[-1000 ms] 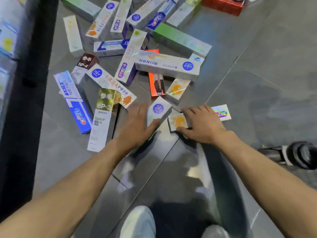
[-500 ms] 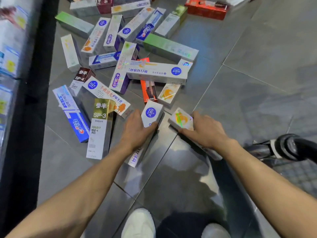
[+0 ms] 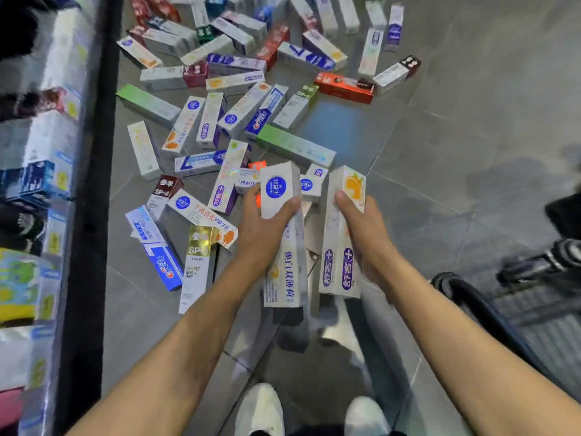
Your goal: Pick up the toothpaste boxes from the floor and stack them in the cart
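my left hand (image 3: 267,226) grasps a long white cardboard toothpaste box with a blue round logo (image 3: 283,234), thumb on its near face and fingers wrapped behind, and my right hand (image 3: 361,228) grasps a long white toothpaste box with an orange fruit print and purple plus marks (image 3: 341,234) the same way; both boxes are off the grey tiled floor (image 3: 440,152), held side by side and apart from each other, far ends up. to do this step well i think i should keep each grip near the top firm so the long lower ends do not swing, turn right, and lay both boxes flat and parallel so the stack stays square. the black wire cart (image 3: 518,303) sits low on the right, only its rim and mesh showing, and i cannot tell what is in it. many more boxes lie scattered on the floor, far and left, a gold-topped sp box (image 3: 198,265) nearest. the shelf unit (image 3: 47,184) on the left holds blurred packaged goods.
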`<control>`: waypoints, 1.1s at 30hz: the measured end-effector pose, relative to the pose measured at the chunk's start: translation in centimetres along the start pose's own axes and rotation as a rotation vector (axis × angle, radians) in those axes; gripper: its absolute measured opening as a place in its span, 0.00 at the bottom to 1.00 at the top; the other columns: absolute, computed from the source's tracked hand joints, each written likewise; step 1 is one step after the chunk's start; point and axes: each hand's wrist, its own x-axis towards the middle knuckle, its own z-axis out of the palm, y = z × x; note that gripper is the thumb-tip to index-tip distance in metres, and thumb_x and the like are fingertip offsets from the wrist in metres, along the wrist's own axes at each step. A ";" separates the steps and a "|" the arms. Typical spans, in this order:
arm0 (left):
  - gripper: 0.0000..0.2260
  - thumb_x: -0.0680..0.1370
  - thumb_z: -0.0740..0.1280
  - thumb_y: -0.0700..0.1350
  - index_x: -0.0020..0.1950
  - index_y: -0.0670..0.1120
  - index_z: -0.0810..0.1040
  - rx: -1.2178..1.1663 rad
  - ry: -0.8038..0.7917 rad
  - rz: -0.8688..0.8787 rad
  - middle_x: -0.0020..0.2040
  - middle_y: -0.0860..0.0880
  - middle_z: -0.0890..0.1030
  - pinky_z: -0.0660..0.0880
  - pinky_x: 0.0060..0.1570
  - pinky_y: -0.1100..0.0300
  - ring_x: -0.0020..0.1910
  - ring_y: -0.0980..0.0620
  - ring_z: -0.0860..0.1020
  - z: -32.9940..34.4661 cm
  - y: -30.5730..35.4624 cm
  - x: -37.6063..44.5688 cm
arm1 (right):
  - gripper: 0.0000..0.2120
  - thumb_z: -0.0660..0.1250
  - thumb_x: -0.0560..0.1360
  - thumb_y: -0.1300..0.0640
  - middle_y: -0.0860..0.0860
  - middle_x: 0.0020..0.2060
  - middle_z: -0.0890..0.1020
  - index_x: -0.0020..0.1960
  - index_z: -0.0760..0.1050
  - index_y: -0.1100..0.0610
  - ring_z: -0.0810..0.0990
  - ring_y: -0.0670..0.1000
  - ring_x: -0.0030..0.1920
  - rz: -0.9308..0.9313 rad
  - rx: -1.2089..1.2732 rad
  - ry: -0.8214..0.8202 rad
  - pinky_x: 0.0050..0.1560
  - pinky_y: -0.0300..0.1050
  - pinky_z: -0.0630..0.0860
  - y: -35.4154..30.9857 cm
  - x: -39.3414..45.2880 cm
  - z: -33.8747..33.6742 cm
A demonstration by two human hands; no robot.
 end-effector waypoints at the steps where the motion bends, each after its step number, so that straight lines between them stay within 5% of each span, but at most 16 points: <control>1: 0.29 0.69 0.77 0.58 0.65 0.59 0.69 -0.030 -0.008 -0.001 0.53 0.58 0.84 0.79 0.59 0.43 0.54 0.53 0.83 -0.1 2.7 -0.7 | 0.06 0.67 0.80 0.56 0.50 0.46 0.87 0.57 0.76 0.55 0.86 0.49 0.44 0.003 0.032 -0.001 0.42 0.45 0.82 -2.6 -1.1 0.3; 5: 0.25 0.73 0.78 0.51 0.63 0.63 0.69 -0.099 -0.059 0.017 0.55 0.54 0.84 0.79 0.59 0.44 0.55 0.51 0.83 -0.5 15.6 -4.3 | 0.10 0.67 0.80 0.59 0.49 0.46 0.87 0.60 0.76 0.55 0.86 0.49 0.44 0.038 0.123 0.010 0.38 0.44 0.81 -14.2 -6.8 1.9; 9: 0.28 0.74 0.77 0.48 0.70 0.54 0.69 -0.069 -0.121 0.053 0.50 0.60 0.84 0.80 0.48 0.60 0.49 0.59 0.83 -1.3 30.4 -8.8 | 0.10 0.67 0.79 0.60 0.47 0.48 0.87 0.60 0.76 0.54 0.86 0.48 0.47 -0.041 0.073 0.006 0.41 0.42 0.81 -27.4 -13.9 3.7; 12: 0.33 0.70 0.79 0.50 0.72 0.53 0.69 -0.067 -0.241 0.038 0.54 0.58 0.84 0.79 0.50 0.56 0.53 0.55 0.83 -1.0 41.4 -12.1 | 0.13 0.69 0.79 0.59 0.49 0.53 0.86 0.62 0.76 0.53 0.85 0.51 0.53 -0.093 0.046 0.062 0.53 0.50 0.81 -36.7 -19.2 3.7; 14: 0.35 0.68 0.80 0.52 0.71 0.54 0.70 -0.086 -0.334 0.035 0.55 0.55 0.84 0.80 0.49 0.53 0.53 0.52 0.84 0.2 47.8 -14.1 | 0.15 0.70 0.78 0.60 0.51 0.55 0.85 0.64 0.75 0.55 0.84 0.50 0.53 -0.129 0.065 0.136 0.54 0.47 0.80 -42.0 -22.4 2.7; 18: 0.23 0.73 0.75 0.46 0.64 0.59 0.72 -0.114 -0.536 0.065 0.51 0.58 0.85 0.81 0.40 0.60 0.47 0.56 0.85 5.3 57.4 -18.8 | 0.15 0.72 0.77 0.60 0.51 0.53 0.85 0.63 0.76 0.56 0.84 0.50 0.52 -0.181 0.103 0.311 0.54 0.45 0.80 -50.5 -28.9 -0.9; 24: 0.25 0.73 0.75 0.45 0.67 0.51 0.70 -0.068 -0.835 -0.027 0.54 0.50 0.85 0.82 0.40 0.55 0.48 0.50 0.85 15.8 62.5 -27.7 | 0.20 0.73 0.75 0.57 0.52 0.59 0.84 0.65 0.75 0.50 0.82 0.55 0.60 -0.254 0.221 0.637 0.65 0.61 0.76 -56.3 -37.9 -9.3; 28: 0.29 0.69 0.76 0.50 0.67 0.52 0.70 0.043 -1.009 -0.054 0.55 0.49 0.84 0.81 0.45 0.50 0.50 0.47 0.85 22.3 62.0 -33.3 | 0.20 0.73 0.76 0.56 0.48 0.58 0.84 0.67 0.74 0.49 0.83 0.50 0.59 -0.236 0.252 0.842 0.65 0.59 0.76 -55.5 -43.9 -16.1; 33: 0.20 0.75 0.76 0.49 0.64 0.56 0.72 0.238 -1.166 -0.071 0.52 0.52 0.85 0.82 0.49 0.48 0.50 0.49 0.85 29.9 58.4 -38.9 | 0.23 0.75 0.74 0.52 0.50 0.60 0.83 0.67 0.74 0.47 0.80 0.53 0.63 -0.187 0.322 1.013 0.68 0.63 0.73 -51.3 -49.4 -24.2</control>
